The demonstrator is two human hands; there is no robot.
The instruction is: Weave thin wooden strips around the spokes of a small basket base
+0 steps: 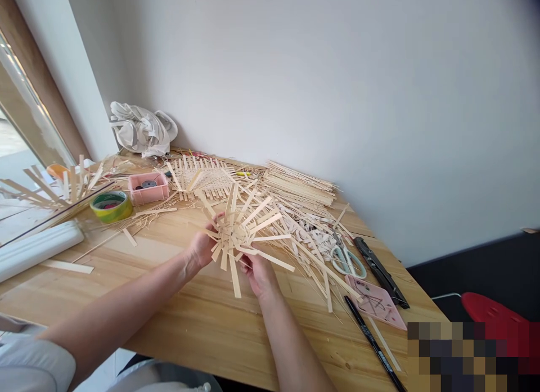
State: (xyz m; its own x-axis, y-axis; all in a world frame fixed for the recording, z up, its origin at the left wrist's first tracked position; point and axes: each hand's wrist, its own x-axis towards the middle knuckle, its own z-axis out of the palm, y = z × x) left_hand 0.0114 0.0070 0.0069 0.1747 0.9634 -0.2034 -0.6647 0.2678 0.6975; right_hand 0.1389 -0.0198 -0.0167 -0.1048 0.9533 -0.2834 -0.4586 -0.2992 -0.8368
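A round piece woven from flat bamboo strips (233,234) is held up above the table, its loose strip ends fanning out on all sides. My left hand (203,247) grips its left edge, the fingers partly hidden behind the strips. At the lower right edge, my right hand (258,273) pinches the weaving near the base of a strip. Behind it on the table lies a flat woven bamboo mat (202,175) with strip ends sticking out.
Bundled strips (299,183) lie along the wall. Scissors (348,262), a utility knife (382,273), a pink lid (377,305) and a black marker (373,342) are on the right. Left are a tape roll (111,206), a pink box (148,188) and a white bar-shaped object (40,250).
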